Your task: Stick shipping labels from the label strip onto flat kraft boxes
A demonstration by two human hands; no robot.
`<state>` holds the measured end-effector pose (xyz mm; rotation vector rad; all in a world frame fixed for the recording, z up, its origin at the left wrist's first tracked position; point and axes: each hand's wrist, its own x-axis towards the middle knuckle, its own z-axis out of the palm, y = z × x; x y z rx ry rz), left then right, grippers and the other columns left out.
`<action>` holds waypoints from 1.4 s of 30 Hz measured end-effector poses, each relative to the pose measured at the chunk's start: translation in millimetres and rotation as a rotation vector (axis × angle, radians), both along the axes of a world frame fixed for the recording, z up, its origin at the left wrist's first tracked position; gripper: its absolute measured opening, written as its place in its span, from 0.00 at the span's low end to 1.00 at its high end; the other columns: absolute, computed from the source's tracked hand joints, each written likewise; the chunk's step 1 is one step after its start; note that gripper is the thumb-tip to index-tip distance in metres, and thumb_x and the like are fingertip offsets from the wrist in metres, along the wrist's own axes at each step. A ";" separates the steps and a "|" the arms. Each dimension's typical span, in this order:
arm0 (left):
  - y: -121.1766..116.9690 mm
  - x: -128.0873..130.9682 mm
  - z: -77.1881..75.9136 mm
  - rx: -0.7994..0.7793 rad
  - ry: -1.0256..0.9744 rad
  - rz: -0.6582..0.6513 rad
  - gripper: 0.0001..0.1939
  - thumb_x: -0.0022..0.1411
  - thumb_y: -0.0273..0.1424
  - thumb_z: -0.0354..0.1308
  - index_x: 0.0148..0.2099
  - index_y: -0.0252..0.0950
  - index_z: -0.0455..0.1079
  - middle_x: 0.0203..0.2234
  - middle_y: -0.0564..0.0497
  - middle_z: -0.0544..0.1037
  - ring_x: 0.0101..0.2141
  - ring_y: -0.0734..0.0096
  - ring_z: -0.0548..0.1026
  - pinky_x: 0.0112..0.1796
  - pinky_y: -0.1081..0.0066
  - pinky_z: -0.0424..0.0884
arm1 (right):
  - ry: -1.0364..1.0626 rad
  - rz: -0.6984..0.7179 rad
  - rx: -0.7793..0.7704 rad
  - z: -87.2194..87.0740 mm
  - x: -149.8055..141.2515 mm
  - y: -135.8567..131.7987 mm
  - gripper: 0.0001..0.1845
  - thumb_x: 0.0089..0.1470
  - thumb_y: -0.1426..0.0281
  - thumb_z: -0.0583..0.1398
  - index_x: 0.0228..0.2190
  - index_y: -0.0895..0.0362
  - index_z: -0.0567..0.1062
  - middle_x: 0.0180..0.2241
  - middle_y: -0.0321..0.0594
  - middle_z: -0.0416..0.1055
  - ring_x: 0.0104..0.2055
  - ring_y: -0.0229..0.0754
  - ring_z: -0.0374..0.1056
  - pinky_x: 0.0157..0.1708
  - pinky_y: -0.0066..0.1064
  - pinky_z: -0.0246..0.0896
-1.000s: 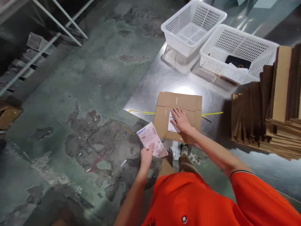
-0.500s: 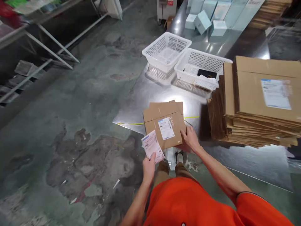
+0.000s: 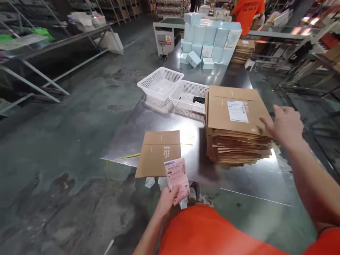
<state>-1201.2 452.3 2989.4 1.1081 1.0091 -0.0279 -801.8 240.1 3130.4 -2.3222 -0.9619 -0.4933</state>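
Note:
My left hand (image 3: 166, 201) grips a few shipping labels (image 3: 177, 179), pink-white printed sheets, between thumb and fingers near the table's front edge. Just beyond the labels lies a flat cardboard carton (image 3: 156, 152) with white print and no label on the side that shows; it overhangs the edge. To the right rises a tall stack of flattened cartons (image 3: 239, 145), the top one bearing a white shipping label (image 3: 237, 111). My right hand (image 3: 287, 124) is at the stack's right side, fingers apart and holding nothing; whether it touches the cardboard I cannot tell.
Two white perforated baskets (image 3: 160, 83) (image 3: 188, 92) stand behind on the metal table (image 3: 130, 127); the right one holds a dark object. Pale blue boxes (image 3: 207, 39) are piled farther back. A person in orange (image 3: 245, 16) stands beyond. Shelving (image 3: 66, 39) runs along the left.
My right hand has let go of the labelled carton and moved right to the stack. An unlabelled carton now shows at the table edge. The view has tilted up and turned right.

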 end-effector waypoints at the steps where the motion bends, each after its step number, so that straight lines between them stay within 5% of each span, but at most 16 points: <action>1: -4.7 2.2 3.8 0.001 0.005 -0.015 0.28 0.43 0.50 0.65 0.34 0.28 0.75 0.28 0.44 0.79 0.30 0.62 0.76 0.32 0.69 0.72 | -0.041 0.029 0.008 -3.9 -17.7 16.2 0.31 0.57 0.52 0.58 0.54 0.58 0.68 0.49 0.54 0.64 0.52 0.59 0.59 0.51 0.53 0.55; 3: -11.0 4.1 8.3 0.012 0.006 -0.035 0.25 0.43 0.50 0.64 0.29 0.29 0.73 0.24 0.46 0.77 0.27 0.65 0.74 0.29 0.69 0.70 | 0.053 0.259 -0.003 -18.8 -67.7 60.3 0.34 0.56 0.51 0.58 0.57 0.57 0.64 0.53 0.51 0.61 0.54 0.54 0.58 0.51 0.45 0.59; 5: -12.6 1.3 8.3 0.017 0.012 -0.050 0.23 0.46 0.49 0.63 0.27 0.30 0.71 0.22 0.47 0.75 0.26 0.66 0.73 0.29 0.69 0.70 | 0.379 0.748 -0.170 -43.0 -121.7 106.0 0.31 0.56 0.52 0.58 0.55 0.56 0.65 0.51 0.48 0.63 0.49 0.46 0.63 0.45 0.37 0.64; 8: -4.7 -10.6 6.4 0.065 0.025 -0.040 0.20 0.48 0.42 0.64 0.35 0.29 0.74 0.30 0.45 0.78 0.32 0.63 0.74 0.35 0.68 0.70 | 0.744 0.992 -0.280 -90.9 -184.0 153.4 0.21 0.59 0.54 0.55 0.34 0.60 0.72 0.31 0.39 0.68 0.31 0.36 0.62 0.29 0.26 0.58; 12: 22.5 -23.5 12.6 0.192 -0.135 0.194 0.31 0.46 0.34 0.67 0.54 0.36 0.69 0.48 0.45 0.75 0.47 0.63 0.72 0.44 0.71 0.68 | 0.962 0.913 -0.252 -140.4 -229.1 174.8 0.28 0.60 0.52 0.52 0.20 0.61 0.66 0.19 0.34 0.59 0.23 0.31 0.54 0.24 0.24 0.45; 16: 52.6 -22.8 6.3 0.240 -0.080 0.331 0.15 0.48 0.37 0.65 0.36 0.31 0.76 0.27 0.49 0.77 0.29 0.71 0.72 0.32 0.74 0.68 | 1.022 0.921 -0.236 -156.7 -256.1 185.8 0.26 0.62 0.53 0.51 0.26 0.61 0.72 0.23 0.36 0.64 0.26 0.33 0.58 0.26 0.24 0.47; 21: 74.0 -30.6 -39.0 0.240 0.011 0.259 0.14 0.48 0.39 0.63 0.27 0.31 0.75 0.20 0.52 0.74 0.25 0.73 0.69 0.29 0.74 0.65 | 0.946 0.870 -0.171 -184.1 -276.2 211.4 0.11 0.60 0.64 0.57 0.33 0.59 0.73 0.31 0.38 0.69 0.33 0.36 0.63 0.32 0.25 0.53; 24: 82.4 -44.3 -60.8 0.215 0.042 0.231 0.14 0.49 0.40 0.62 0.29 0.31 0.76 0.34 0.46 0.78 0.35 0.66 0.74 0.36 0.71 0.67 | 0.958 0.824 -0.232 -202.5 -287.3 224.0 0.08 0.57 0.69 0.58 0.28 0.59 0.72 0.28 0.37 0.68 0.31 0.35 0.62 0.32 0.25 0.52; 26: 87.2 -54.7 -65.7 0.193 0.026 0.250 0.14 0.49 0.38 0.62 0.33 0.32 0.77 0.52 0.42 0.72 0.47 0.61 0.72 0.42 0.71 0.67 | 0.975 0.776 -0.253 -208.7 -296.3 228.4 0.06 0.56 0.71 0.59 0.28 0.59 0.72 0.28 0.36 0.68 0.31 0.35 0.61 0.32 0.25 0.52; 28: 91.2 -64.1 -65.1 0.172 -0.004 0.264 0.16 0.47 0.35 0.64 0.40 0.34 0.76 0.58 0.42 0.66 0.53 0.59 0.68 0.46 0.71 0.66 | 1.020 0.714 -0.254 -210.4 -305.7 230.2 0.06 0.56 0.71 0.59 0.28 0.59 0.72 0.28 0.36 0.68 0.30 0.35 0.61 0.31 0.25 0.51; 31: 95.5 -72.0 -63.9 0.047 -0.046 0.272 0.19 0.46 0.33 0.66 0.42 0.34 0.73 0.42 0.44 0.77 0.40 0.65 0.74 0.38 0.72 0.68 | 1.114 0.637 -0.233 -210.3 -317.5 231.6 0.06 0.55 0.70 0.59 0.28 0.59 0.72 0.26 0.35 0.68 0.28 0.34 0.60 0.29 0.24 0.51; 34: 100.3 -72.5 -68.0 -0.081 -0.054 0.346 0.15 0.44 0.35 0.67 0.31 0.33 0.67 0.24 0.53 0.74 0.24 0.75 0.70 0.28 0.75 0.65 | 1.162 0.620 -0.219 -212.2 -323.8 233.6 0.06 0.54 0.70 0.59 0.28 0.59 0.73 0.26 0.35 0.68 0.28 0.34 0.61 0.29 0.24 0.51; 38: 108.3 -73.1 -71.9 -0.157 -0.112 0.346 0.18 0.41 0.34 0.69 0.31 0.34 0.65 0.30 0.50 0.77 0.27 0.73 0.73 0.31 0.74 0.68 | 1.172 0.622 -0.236 -216.9 -326.6 233.0 0.07 0.54 0.68 0.58 0.28 0.59 0.73 0.27 0.36 0.69 0.28 0.34 0.61 0.29 0.24 0.51; 42: 109.7 -80.2 -75.8 -0.236 -0.086 0.239 0.22 0.40 0.36 0.70 0.36 0.33 0.67 0.26 0.50 0.78 0.25 0.72 0.73 0.29 0.73 0.69 | 1.110 0.644 -0.234 -222.2 -316.5 237.4 0.09 0.56 0.67 0.58 0.28 0.59 0.73 0.27 0.36 0.69 0.29 0.35 0.62 0.30 0.25 0.53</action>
